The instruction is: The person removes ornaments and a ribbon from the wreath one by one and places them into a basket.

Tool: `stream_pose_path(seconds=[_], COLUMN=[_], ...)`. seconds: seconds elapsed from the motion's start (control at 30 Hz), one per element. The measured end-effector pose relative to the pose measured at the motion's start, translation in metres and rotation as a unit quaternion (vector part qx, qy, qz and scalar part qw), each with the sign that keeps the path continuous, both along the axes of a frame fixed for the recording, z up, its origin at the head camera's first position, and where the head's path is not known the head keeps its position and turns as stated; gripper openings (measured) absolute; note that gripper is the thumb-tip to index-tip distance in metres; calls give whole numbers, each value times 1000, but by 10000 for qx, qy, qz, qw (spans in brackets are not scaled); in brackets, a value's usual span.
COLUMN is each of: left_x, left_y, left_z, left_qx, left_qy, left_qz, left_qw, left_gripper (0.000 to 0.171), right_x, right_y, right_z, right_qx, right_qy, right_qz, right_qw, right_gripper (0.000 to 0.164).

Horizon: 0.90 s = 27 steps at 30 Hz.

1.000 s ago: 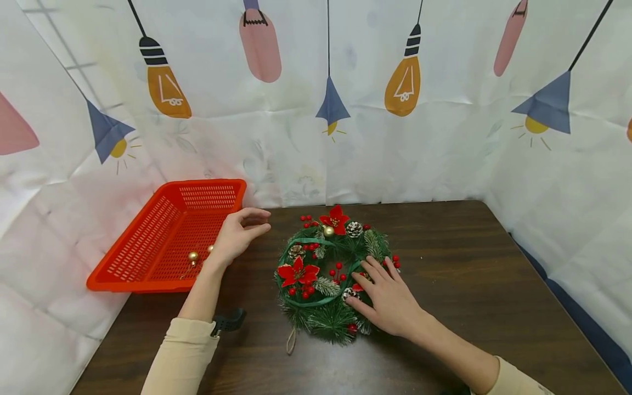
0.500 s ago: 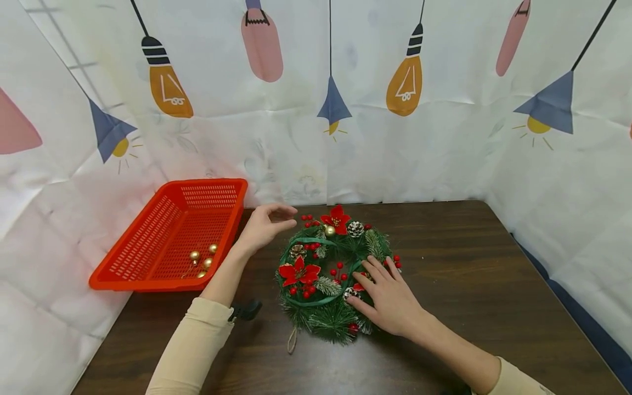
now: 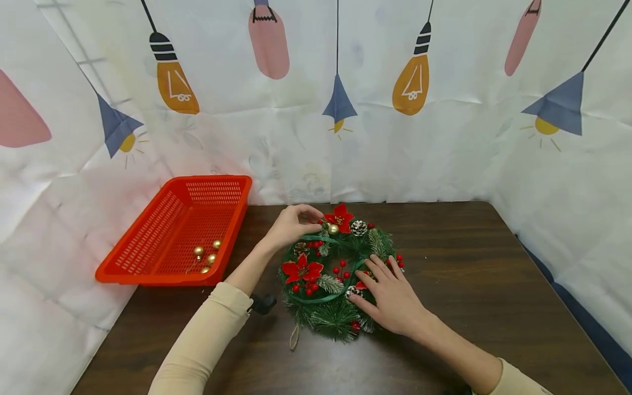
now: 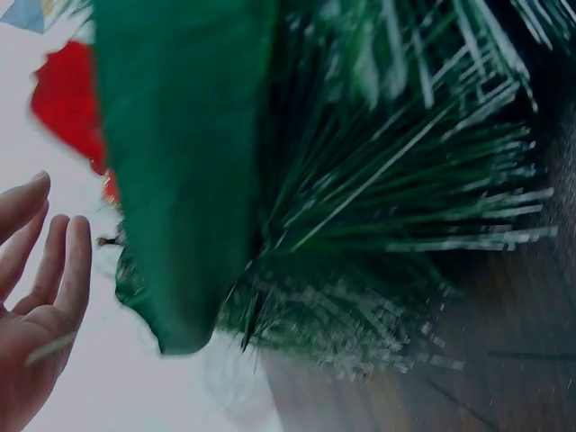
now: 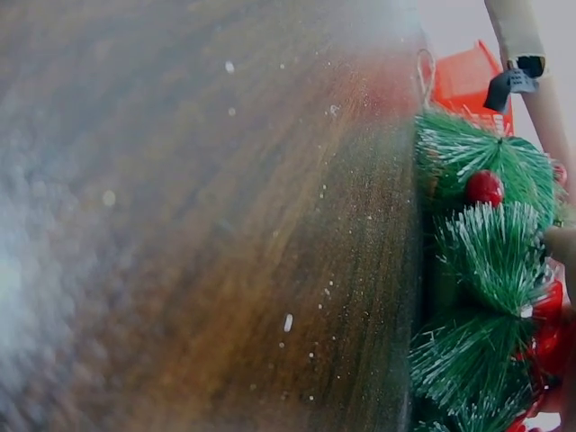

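A round green wreath (image 3: pixel 332 322) with red flowers, berries, pinecones and frosted sprigs lies on the table. A green ribbon-like band (image 3: pixel 316 300) curves across its top. My left hand (image 3: pixel 291 225) is at the wreath's upper left edge, fingertips near a red poinsettia (image 3: pixel 340 217) and a gold ball (image 3: pixel 333 229). Its fingers look loosely bent, with nothing visible between them; in the left wrist view they stand beside the green band (image 4: pixel 180 180). My right hand (image 3: pixel 395 302) rests on the wreath's right side, fingers spread over a snowy pinecone (image 3: pixel 354 293).
A red plastic basket (image 3: pixel 173 219) stands at the left of the dark wooden table (image 3: pixel 469 263), with several small gold balls (image 3: pixel 211 258) inside. A cord loop (image 3: pixel 294 338) sticks out at the wreath's lower left. A printed white cloth (image 3: pixel 296 148) hangs behind.
My left hand has moved right, from beside the basket to the upper left of the wreath. My right hand has stayed in place on the wreath.
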<state>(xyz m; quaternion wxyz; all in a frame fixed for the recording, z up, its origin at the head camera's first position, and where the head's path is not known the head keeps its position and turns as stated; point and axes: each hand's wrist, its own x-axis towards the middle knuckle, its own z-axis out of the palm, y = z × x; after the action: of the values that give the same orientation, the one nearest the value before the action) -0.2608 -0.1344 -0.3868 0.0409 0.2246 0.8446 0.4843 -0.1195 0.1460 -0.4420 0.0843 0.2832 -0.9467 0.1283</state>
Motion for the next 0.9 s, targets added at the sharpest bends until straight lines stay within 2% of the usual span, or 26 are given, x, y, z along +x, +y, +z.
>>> stream_pose_path(seconds=[0.27,0.63,0.77,0.9], left_x=[-1,-9,-10,-11], left_y=[12,30,36,39], left_z=[-11,-13,-15,-18], left_qx=[-69,-293,-492,-769], left_qy=[-103,-4,138,430], left_qz=[-46,-77,-2,23], left_qw=[9999,9995,9987,9961], left_gripper=[31,27,26,24], right_x=[1,1,1,1], right_y=[-1,0,0,-1], right_z=[-2,0,0,-1], right_qx=[-23,-59,-50,-53], right_qy=[-64,57,95,50], right_qz=[-36,-27,-21,-28], right_qw=[10000,10000,9999,10000], right_gripper=[69,65,65,66])
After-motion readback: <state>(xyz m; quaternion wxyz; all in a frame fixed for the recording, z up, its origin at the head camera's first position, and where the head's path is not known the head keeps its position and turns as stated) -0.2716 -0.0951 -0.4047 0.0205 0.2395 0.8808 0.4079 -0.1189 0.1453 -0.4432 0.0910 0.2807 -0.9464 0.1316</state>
